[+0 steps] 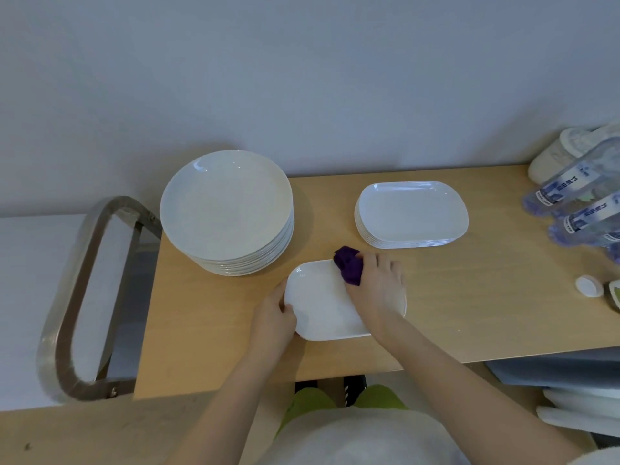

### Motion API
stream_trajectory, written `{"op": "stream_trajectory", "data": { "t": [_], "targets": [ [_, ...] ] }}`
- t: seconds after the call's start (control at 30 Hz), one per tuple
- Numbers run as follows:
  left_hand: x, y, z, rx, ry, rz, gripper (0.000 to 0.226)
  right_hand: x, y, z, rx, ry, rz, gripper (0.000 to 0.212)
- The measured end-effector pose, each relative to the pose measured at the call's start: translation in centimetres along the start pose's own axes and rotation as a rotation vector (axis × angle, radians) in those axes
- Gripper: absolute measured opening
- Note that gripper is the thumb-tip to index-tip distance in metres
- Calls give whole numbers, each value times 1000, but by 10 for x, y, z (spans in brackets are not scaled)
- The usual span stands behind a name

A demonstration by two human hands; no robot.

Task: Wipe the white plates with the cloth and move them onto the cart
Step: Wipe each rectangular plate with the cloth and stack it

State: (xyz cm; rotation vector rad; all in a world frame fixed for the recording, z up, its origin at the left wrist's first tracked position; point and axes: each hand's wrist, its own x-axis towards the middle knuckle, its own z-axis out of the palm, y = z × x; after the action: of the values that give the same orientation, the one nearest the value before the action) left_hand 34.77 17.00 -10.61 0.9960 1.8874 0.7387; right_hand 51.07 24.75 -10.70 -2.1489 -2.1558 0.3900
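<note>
Far left: the cart (84, 297) stands against the end of the table (469, 297), its metal handle loop toward you. Nothing is visible on it from this angle.

Next right: the stack of round plates (226, 209) sits at the table's left end, near the cart.

Centre: the rectangular plate (322, 303) lies flat on the table in front of you, just beside the round stack. Your left hand (275, 318) grips its left edge, fingers curled over the rim. Keep that hold firm, since the plate looks smooth and will likely skate under sideways pressure.

Your right hand (374, 290) pinches the purple cloth (349, 268) and presses it on the plate's far right corner. The two hands are apart, one at each end of the plate. Judgement: wiping is in progress. Work the cloth in overlapping passes toward your left hand, then run the rim. The cloth is bunched, so flattening it would cover more surface.

Right of centre: the stack of rectangular plates (411, 213) waits, apparently unwiped.

Far right: water bottles (577, 196) and a small white cap (588, 286) lie close to the edge. Keep your elbow clear of them.
</note>
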Motion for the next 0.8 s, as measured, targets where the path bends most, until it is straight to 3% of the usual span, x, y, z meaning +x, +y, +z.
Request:
{"op": "stream_trajectory", "data": {
  "t": [0.13,0.2,0.27,0.37,0.5,0.7,0.8],
  "targets": [
    [0,1,-2,24,-24,13,56,-10,-35,7,-97,-89,-235,41],
    [2,2,-2,58,-12,17,41,-18,-52,13,-101,-140,-362,46],
    [4,3,-2,90,-4,16,30,-23,-60,16,-125,-146,-416,48],
    [3,4,-3,93,-2,12,35,-19,-56,13,-141,-149,-437,45],
    [-2,6,-2,32,-6,10,60,-8,-35,-1,-125,-133,-288,36],
    [-4,11,0,-22,0,-38,58,-6,30,-27,-93,-112,-1,39],
    [-5,16,1,-46,-13,-48,59,-4,32,-27,-137,-84,19,37]
  ]
}}
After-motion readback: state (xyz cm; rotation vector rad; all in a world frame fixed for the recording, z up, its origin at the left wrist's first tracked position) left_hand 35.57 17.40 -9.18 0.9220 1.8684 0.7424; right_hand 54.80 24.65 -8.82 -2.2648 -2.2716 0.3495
